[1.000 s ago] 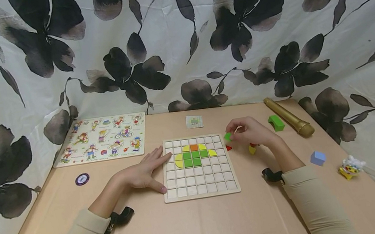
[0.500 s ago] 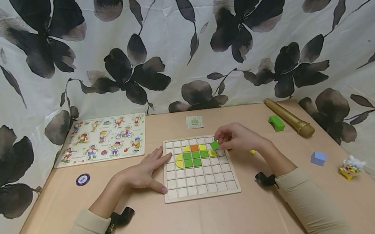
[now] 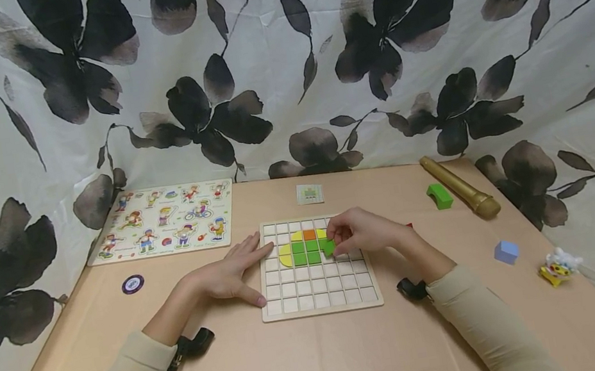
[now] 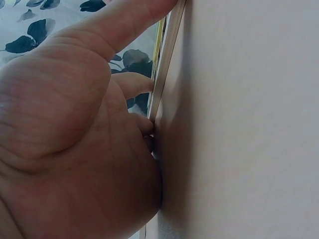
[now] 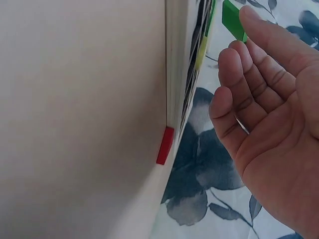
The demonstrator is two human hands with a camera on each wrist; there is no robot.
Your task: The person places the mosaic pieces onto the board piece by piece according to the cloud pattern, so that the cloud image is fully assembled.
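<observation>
My right hand (image 3: 362,231) pinches a green square tile (image 5: 232,20) between thumb and fingers, over the white grid board (image 3: 322,305). In the head view the tile is low over the right side of the coloured pattern. Several green tiles (image 3: 305,253), an orange tile (image 3: 310,235) and yellow curved tiles (image 3: 285,255) sit in the upper cells. With fingers spread, my left hand (image 3: 230,276) rests at the board's left edge, its thumb on the lower part of the edge. The right hand hides the upper right cells.
A red piece (image 5: 165,146) lies beside the board's right edge. Behind the board is a small pattern card (image 3: 310,194); a picture board (image 3: 163,223) and a round chip (image 3: 133,284) are left. Right lie a green arch block (image 3: 439,196), gold microphone (image 3: 461,188), blue block (image 3: 506,252) and toy figure (image 3: 559,266).
My right hand has carried the green tile leftward from beside the board to over its coloured pattern. The left hand has stayed at the board's edge.
</observation>
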